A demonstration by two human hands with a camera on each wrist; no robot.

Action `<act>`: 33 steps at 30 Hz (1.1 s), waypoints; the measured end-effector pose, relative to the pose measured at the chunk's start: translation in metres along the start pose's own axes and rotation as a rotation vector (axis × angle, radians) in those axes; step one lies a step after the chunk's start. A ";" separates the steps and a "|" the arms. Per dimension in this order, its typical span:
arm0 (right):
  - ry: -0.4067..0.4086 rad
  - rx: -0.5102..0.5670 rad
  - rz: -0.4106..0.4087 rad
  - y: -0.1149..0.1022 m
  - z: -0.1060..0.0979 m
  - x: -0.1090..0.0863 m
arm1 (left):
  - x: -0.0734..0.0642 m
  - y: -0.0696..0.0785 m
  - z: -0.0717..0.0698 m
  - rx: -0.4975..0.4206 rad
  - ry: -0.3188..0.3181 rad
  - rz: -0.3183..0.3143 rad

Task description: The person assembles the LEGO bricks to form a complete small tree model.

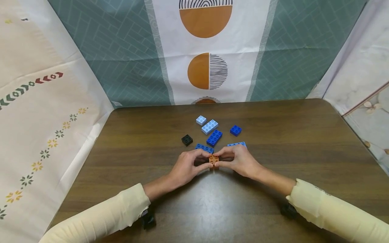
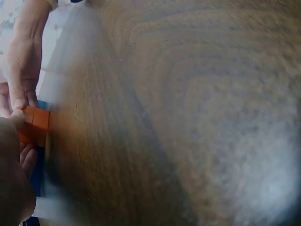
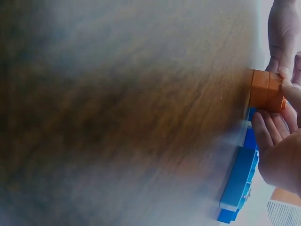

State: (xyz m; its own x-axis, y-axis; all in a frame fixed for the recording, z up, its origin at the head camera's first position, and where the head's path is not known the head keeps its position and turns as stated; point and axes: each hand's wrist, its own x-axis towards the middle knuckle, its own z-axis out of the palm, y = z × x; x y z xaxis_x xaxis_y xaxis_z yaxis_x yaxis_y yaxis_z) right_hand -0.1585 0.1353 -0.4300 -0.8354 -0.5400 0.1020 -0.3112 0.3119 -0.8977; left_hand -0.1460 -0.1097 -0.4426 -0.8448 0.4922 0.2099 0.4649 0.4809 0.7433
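Pinching from both sides, the left hand (image 1: 186,167) and the right hand (image 1: 243,162) in the head view hold the orange plastic bricks (image 1: 214,160), square and studded, between thumb and fingers. Each thumb is at 6 o'clock of the bricks, the other fingertips towards 12; the fingers are parted only by the bricks' width. Loose on the brown wood-grain surface (image 1: 146,135) lie a black square brick (image 1: 186,140) at 10 o'clock, a mid-blue oblong brick (image 1: 204,148) near 11, a dark blue oblong brick (image 1: 214,138) at 12, a pale blue oblong brick (image 1: 210,127) beyond it, a pale blue square brick (image 1: 201,120) past 11, a dark blue square brick (image 1: 235,130) at 1, and a light blue oblong brick (image 1: 237,144), partly hidden, at 2.

The left wrist view shows the orange bricks at 9 o'clock, with a seam between two layers.

The right wrist view, near 3 o'clock, shows the same thin seam, so I judge this pair is joined, or nearly. Building seems to be at an early stage: the blue and black bricks probably remain to be added.
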 end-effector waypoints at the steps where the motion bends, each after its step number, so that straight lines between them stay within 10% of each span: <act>1: -0.002 0.002 0.003 0.000 0.000 0.000 | 0.000 0.000 0.000 0.003 0.002 0.000; 33: 0.062 -0.106 0.036 -0.003 -0.039 0.047 | 0.000 0.003 0.002 0.057 0.028 -0.042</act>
State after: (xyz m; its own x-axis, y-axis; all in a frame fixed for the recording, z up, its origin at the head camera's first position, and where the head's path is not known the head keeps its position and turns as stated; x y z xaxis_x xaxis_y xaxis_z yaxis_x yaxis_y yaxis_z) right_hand -0.2144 0.1400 -0.4054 -0.8722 -0.4790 0.0994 -0.3238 0.4129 -0.8513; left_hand -0.1445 -0.1069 -0.4417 -0.8704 0.4508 0.1979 0.4428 0.5411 0.7149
